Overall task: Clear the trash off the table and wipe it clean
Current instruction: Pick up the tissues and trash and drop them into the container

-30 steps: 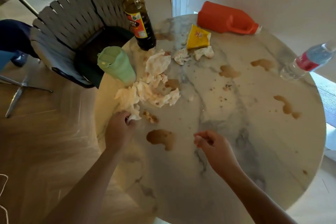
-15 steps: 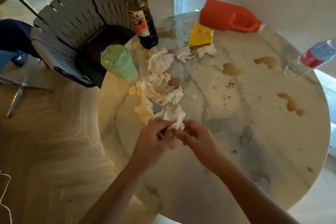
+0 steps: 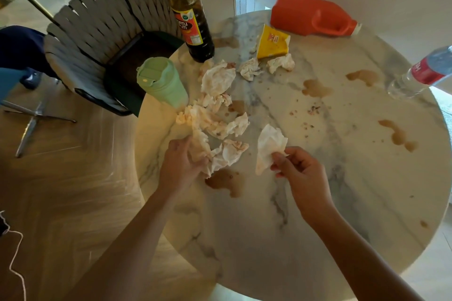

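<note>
Several crumpled, stained tissues (image 3: pixel 217 80) lie scattered across the left part of the round marble table (image 3: pixel 342 203). My left hand (image 3: pixel 181 166) grips a bunch of these tissues (image 3: pixel 203 146) near the table's left edge. My right hand (image 3: pixel 300 173) pinches a single white tissue (image 3: pixel 269 146) and holds it just above the tabletop. A brown spill (image 3: pixel 225 181) sits between my hands. More brown stains (image 3: pixel 316 88) and crumbs (image 3: pixel 313 110) mark the far and right side. A yellow wrapper (image 3: pixel 274 43) lies at the back.
A tall oil bottle (image 3: pixel 190 12) and a green lidded cup (image 3: pixel 161 85) stand at the table's left rim. An orange jug (image 3: pixel 310 16) lies at the back, a clear water bottle (image 3: pixel 420 73) at the right edge. A woven grey chair (image 3: pixel 97 32) stands beyond the left rim.
My hands were together on one bunch of tissues; they have drawn apart. The right hand now holds one tissue off to the right, the left keeps the rest.
</note>
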Tool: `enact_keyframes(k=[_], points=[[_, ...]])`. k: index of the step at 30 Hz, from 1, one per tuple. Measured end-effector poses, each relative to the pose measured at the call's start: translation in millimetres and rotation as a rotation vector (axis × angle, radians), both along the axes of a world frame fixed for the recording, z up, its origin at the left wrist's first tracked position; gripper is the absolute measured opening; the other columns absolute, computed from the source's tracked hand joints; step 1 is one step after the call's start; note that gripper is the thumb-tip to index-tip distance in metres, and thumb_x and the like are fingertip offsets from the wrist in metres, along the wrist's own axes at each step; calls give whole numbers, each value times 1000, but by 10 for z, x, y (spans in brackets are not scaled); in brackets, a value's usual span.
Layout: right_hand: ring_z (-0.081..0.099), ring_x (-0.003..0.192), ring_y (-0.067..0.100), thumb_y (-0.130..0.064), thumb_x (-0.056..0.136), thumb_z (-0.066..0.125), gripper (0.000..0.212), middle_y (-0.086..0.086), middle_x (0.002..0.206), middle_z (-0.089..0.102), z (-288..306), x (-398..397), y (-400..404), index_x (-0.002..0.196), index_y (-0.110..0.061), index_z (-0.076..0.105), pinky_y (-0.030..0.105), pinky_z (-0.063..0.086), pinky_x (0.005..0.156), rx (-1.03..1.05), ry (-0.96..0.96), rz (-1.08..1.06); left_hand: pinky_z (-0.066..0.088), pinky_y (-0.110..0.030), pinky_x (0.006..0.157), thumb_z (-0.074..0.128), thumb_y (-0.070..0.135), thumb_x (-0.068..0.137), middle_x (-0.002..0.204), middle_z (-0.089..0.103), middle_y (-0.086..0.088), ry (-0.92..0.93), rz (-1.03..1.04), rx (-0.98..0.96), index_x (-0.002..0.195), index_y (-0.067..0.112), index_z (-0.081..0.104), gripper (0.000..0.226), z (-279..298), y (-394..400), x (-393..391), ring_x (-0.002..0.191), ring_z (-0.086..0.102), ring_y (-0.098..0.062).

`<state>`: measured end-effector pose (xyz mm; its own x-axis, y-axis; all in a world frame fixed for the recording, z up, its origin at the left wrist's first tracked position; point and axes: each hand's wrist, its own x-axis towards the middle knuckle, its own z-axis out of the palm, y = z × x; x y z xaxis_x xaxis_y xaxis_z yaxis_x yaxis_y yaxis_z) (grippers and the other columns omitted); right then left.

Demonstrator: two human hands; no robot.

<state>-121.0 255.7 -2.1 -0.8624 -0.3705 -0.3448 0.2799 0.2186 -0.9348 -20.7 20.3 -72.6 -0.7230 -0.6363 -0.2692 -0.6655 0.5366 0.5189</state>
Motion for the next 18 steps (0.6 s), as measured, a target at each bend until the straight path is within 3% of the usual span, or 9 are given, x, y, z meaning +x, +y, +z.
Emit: enact_keyframes(k=[2,5,8,13,18], points=[[69,79,18,-19,90,63,9,0,80,73,-14,-16,43,91,-24,70,29,55,72,17,-5,-28,47,-32,84,78,32,75,124,48,-7,-14,-20,-42,135,17,49,69,-113,-9,-41,107,53,-23],[69,81,24,-20,91,63,7,2,79,73,-35,-17,108,90,-23,70,38,56,76,43,-4,-46,40,-29,68,72,23,80,102,56,-5,23,-10,-137,110,13,62,34,-185,-3,-70,91,58,-25],[67,80,28,-20,91,64,8,3,78,72,-40,-7,153,88,-25,70,45,56,78,53,2,-62,36,-30,63,67,13,83,87,58,-5,73,10,-214,94,7,64,12,-171,-3,-48,80,57,-25],[69,80,23,-21,91,64,7,2,79,73,-55,-5,268,90,-23,70,44,56,79,68,-4,-85,34,-16,57,68,13,83,76,59,4,212,91,-160,81,14,61,7,132,69,15,69,53,-14],[68,77,17,-20,91,63,9,-2,78,73,-21,2,494,89,-24,70,32,56,72,56,-12,-128,40,-17,60,67,13,85,74,59,6,352,71,-59,80,15,61,8,603,323,-10,70,55,-10]])
